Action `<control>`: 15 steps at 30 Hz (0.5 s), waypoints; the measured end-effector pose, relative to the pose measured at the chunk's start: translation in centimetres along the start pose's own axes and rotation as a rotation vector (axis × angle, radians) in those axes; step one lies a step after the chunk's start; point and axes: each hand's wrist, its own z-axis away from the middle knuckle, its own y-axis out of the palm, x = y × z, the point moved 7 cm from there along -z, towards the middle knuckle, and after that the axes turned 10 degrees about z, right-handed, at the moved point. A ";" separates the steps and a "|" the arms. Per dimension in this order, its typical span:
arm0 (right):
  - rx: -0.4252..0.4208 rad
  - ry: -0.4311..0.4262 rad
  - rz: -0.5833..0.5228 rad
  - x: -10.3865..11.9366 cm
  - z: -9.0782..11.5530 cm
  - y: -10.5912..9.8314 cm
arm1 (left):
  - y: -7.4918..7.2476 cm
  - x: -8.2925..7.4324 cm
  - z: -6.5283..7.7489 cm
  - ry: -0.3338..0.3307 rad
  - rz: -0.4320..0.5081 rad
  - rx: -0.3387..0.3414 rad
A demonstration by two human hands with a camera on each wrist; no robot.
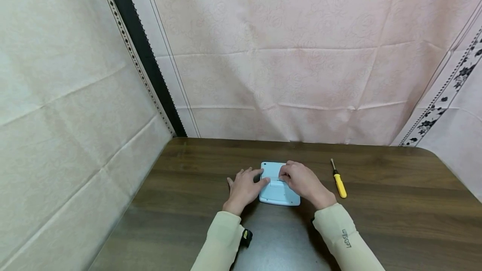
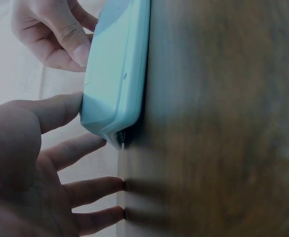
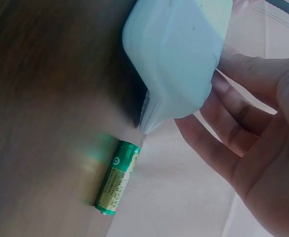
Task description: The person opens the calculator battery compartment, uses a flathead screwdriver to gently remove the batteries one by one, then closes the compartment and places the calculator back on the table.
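A light blue plastic device [image 1: 280, 195] with rounded corners, shaped like a calculator lying face down, rests on the table with a panel on its upturned back. My left hand [image 1: 245, 187] is at its left edge: the thumb reaches onto the back, a finger touches near the corner, and the other fingers spread down toward the table. Over the upper right of the back, my right hand [image 1: 302, 182] has its fingers bent and fingertips at the panel; what lies between them is hidden. A green battery [image 3: 117, 177] lies beside the device in the right wrist view.
To the right of the device lies a screwdriver [image 1: 339, 182] with a yellow handle. The brown wooden table [image 1: 395, 204] meets pale patterned cloth [image 1: 301, 78] hanging along its back and left sides.
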 end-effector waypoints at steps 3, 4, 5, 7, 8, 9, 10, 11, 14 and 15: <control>0.002 0.002 -0.007 -0.1 0.1 0.0 | 0.0 0.1 0.0 -0.001 -0.003 0.000; 0.005 0.007 -0.009 -0.2 0.1 0.0 | 0.0 0.1 0.0 0.000 -0.003 -0.001; 0.007 0.013 -0.012 -0.2 0.1 0.1 | 0.0 0.1 0.0 0.001 -0.002 -0.001; 0.011 0.033 -0.020 -0.3 0.1 0.1 | 0.0 0.1 0.0 0.002 0.000 -0.002; 0.011 0.041 -0.021 -0.4 0.1 0.1 | 0.0 0.0 0.0 0.003 0.000 -0.003; 0.010 0.049 -0.022 -0.4 0.1 0.2 | 0.0 0.0 0.0 0.004 0.001 -0.004; 0.008 0.058 -0.024 -0.5 0.1 0.2 | 0.0 0.0 0.0 0.005 0.001 -0.004; 0.006 0.065 -0.026 -0.5 0.1 0.3 | 0.0 0.0 0.0 0.005 0.000 -0.004; 0.002 0.078 -0.030 -0.7 0.0 0.5 | 0.0 0.0 0.0 0.005 -0.004 -0.003; 0.002 0.079 -0.031 -0.7 0.0 0.5 | 0.0 0.0 0.0 0.005 -0.005 -0.003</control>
